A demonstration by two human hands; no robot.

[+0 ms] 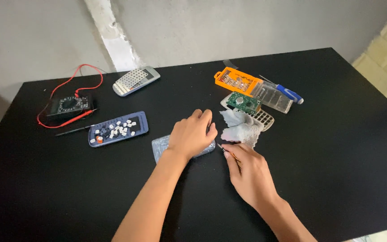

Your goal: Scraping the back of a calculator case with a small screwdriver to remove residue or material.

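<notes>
Step in hand: you are working on a taken-apart remote control; by my judgement you are steadying one shell piece while bringing a cleaning cloth to it.
Left hand: your left hand (192,133) is lying palm down, fingers curled, pressing on the translucent grey shell piece (160,147), which is resting flat on the black table (337,148) at its middle, just in front of you.
Right hand: your right hand (249,172) is pinching a crumpled white cloth (242,127) between thumb and fingertips, just to the right of the shell piece; a thin stick-like tool (229,152) is showing under the fingers, and I cannot tell whether you are gripping it or it is only lying there.
Loose parts: the blue front cover (118,129) is lying to the left, face up, with small white rubber keys (117,127) scattered on it; the green circuit board (243,102) is sitting on a pale keypad frame (265,118) behind the cloth.
Tools: an orange bit case (238,81) is standing open beside a blue-handled screwdriver (287,93); a black multimeter (69,105) with red leads is lying far left, and a second grey remote (136,81) is near the wall.
Next move calls for: as I judge it, you are needing firm downward hold with the left hand and a light wiping stroke with the right, keeping the cloth clear of the board.
</notes>
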